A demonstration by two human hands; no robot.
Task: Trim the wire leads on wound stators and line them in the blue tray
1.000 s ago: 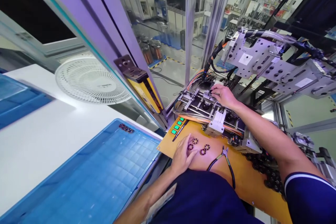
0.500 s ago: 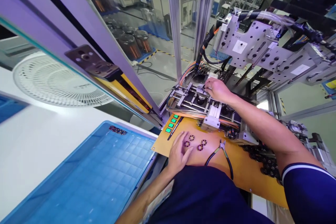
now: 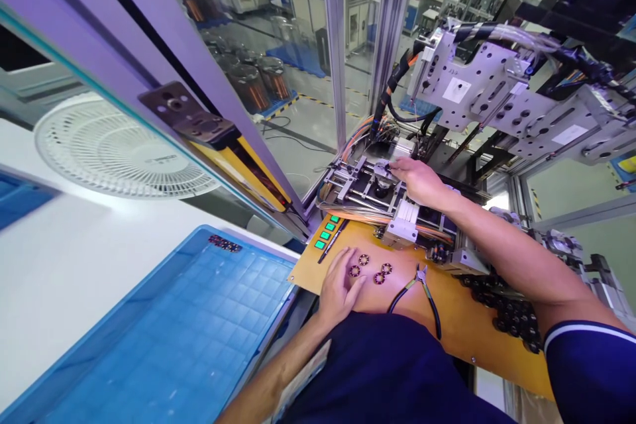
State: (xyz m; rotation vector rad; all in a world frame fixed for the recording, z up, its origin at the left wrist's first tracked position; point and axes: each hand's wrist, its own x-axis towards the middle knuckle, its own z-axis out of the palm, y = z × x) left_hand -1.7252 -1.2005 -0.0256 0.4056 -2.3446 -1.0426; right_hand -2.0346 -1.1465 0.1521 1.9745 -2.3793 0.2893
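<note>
My left hand (image 3: 338, 288) lies on the orange panel (image 3: 472, 318) with its fingers stretched out, beside several small ring-shaped copper-wound cores (image 3: 364, 260). It holds nothing. My right hand (image 3: 420, 180) reaches over the machine's metal fixture (image 3: 381, 169). Its fingers are pressed together at a small dark part on top of the fixture; whatever they pinch is too small to make out. Side cutters (image 3: 421, 275) with dark handles lie on the panel, jaws pointing toward the machine. A black pen-like tool (image 3: 332, 243) lies next to green square buttons (image 3: 324, 235).
At left, a blue tray (image 3: 199, 318) on a white table (image 3: 44, 278) bears a row of cores (image 3: 224, 244) near its far edge. A white fan (image 3: 124, 152) stands behind glass. Metal plates with cables (image 3: 479, 89) overhang my right arm. Black round parts (image 3: 514, 318) line the panel's right side.
My right hand has shifted slightly right and lower at the fixture, its fingers now pointing more straight at it. My left hand stays in place. The view has moved a little.
</note>
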